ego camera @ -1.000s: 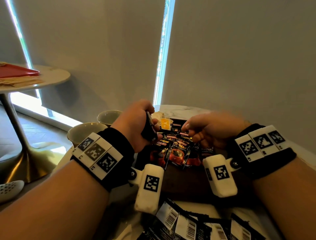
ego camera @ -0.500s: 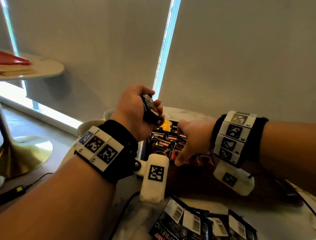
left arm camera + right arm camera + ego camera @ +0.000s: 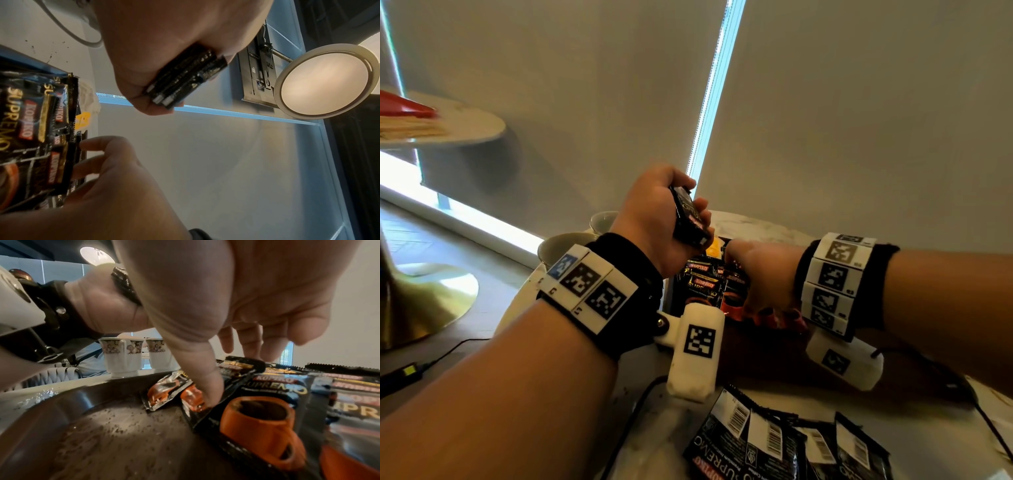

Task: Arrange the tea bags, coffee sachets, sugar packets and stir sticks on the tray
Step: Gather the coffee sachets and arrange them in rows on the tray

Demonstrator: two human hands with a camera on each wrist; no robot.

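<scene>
My left hand [image 3: 671, 219] is raised above the tray and grips a small stack of black coffee sachets [image 3: 688, 219], seen edge-on in the left wrist view [image 3: 185, 78]. On the dark brown tray [image 3: 102, 426] lies a fanned row of black Kopiko sachets [image 3: 705, 287]. My right hand [image 3: 756, 270] arches over that row. Its thumb [image 3: 207, 391] presses on one sachet's lower end and its fingertips [image 3: 257, 353] touch the sachets' top edges [image 3: 76, 146]. A yellow packet [image 3: 714, 248] lies behind the row.
Patterned white cups [image 3: 121, 356] stand on the table left of the tray, two showing in the head view [image 3: 565, 245]. Several sachets lie barcode up at the table's near edge [image 3: 774, 445]. A cable [image 3: 633, 411] crosses the tabletop. A round side table [image 3: 448, 126] stands at far left.
My left hand rose with its stack of sachets. My right hand turned, its wrist swinging right, and came down onto the sachets on the tray.
</scene>
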